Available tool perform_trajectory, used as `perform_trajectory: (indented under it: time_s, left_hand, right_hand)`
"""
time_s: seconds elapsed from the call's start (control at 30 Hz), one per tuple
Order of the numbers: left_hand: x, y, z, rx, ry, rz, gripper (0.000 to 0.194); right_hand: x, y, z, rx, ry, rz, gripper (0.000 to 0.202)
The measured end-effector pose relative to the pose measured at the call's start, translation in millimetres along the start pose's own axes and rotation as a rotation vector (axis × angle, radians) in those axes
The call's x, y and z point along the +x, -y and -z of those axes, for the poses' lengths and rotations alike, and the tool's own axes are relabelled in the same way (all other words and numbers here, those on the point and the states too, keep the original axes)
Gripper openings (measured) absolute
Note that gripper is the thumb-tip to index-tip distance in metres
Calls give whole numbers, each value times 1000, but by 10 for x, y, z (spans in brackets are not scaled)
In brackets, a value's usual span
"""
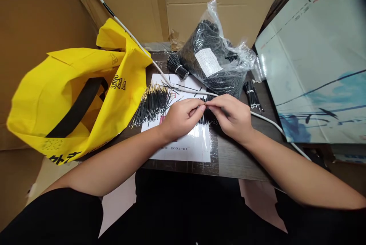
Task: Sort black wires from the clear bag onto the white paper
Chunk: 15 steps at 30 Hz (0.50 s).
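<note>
My left hand (180, 117) and right hand (236, 117) pinch between them a tiny piece (206, 104) I can't identify, the gold-tipped wires (153, 102) slanting away from me, nearer the left hand.

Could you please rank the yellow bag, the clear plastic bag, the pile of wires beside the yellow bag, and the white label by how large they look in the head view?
1. Yellow bag
2. Clear plastic bag
3. Pile of wires
4. White label
</note>
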State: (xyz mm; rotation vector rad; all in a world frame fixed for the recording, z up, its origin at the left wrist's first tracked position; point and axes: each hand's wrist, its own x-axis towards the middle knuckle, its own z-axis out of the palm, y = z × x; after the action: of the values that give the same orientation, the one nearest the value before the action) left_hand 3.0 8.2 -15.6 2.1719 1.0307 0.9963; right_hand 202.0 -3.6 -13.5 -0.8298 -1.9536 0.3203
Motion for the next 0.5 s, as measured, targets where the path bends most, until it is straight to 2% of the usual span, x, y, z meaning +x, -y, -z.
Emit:
perform_trajectory:
  time_s: [0.27, 0.5]
  left_hand:
    - [9, 0, -6, -21, 30, 16, 22]
    - [-3, -3, 3, -17, 39, -2, 22]
  right_hand:
    - [10, -67, 17, -42, -12, -97, 14]
    - [8, -113, 13, -58, 43, -29, 15]
